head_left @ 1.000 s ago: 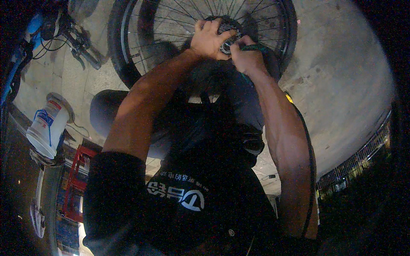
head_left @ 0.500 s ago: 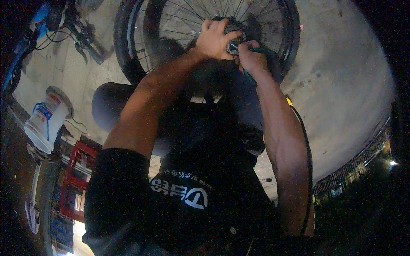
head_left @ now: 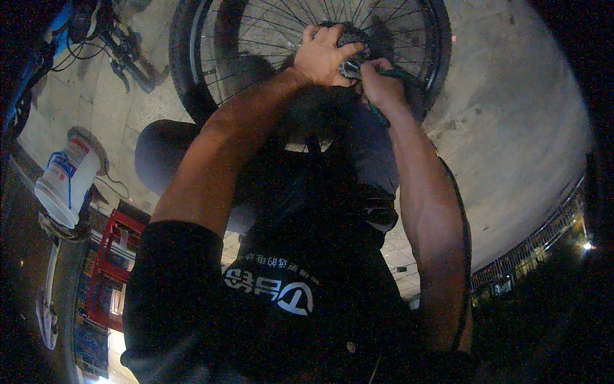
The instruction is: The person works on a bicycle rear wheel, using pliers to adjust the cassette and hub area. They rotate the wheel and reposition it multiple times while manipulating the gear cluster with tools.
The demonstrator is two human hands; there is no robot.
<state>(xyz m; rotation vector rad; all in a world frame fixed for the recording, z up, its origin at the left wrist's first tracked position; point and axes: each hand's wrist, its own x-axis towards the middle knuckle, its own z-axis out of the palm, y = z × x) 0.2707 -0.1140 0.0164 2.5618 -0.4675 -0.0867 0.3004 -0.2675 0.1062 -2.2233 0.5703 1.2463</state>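
Dim floor [head_left: 511,109], bike wheel [head_left: 183,64] up front. Left hand [head_left: 322,57] held gears [head_left: 351,66], fingers splayed; right hand [head_left: 382,88] clutched green-handled tool [head_left: 393,73], gears just leftward.

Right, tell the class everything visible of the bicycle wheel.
The wheel has a thick dark tyre, thin spokes and metallic-looking sprockets at its centre. Its sprocket side faces the camera; its top is cut off, its tilt unclear. The left hand spreads over the sprockets; the right hand holds a green-handled tool beside them.
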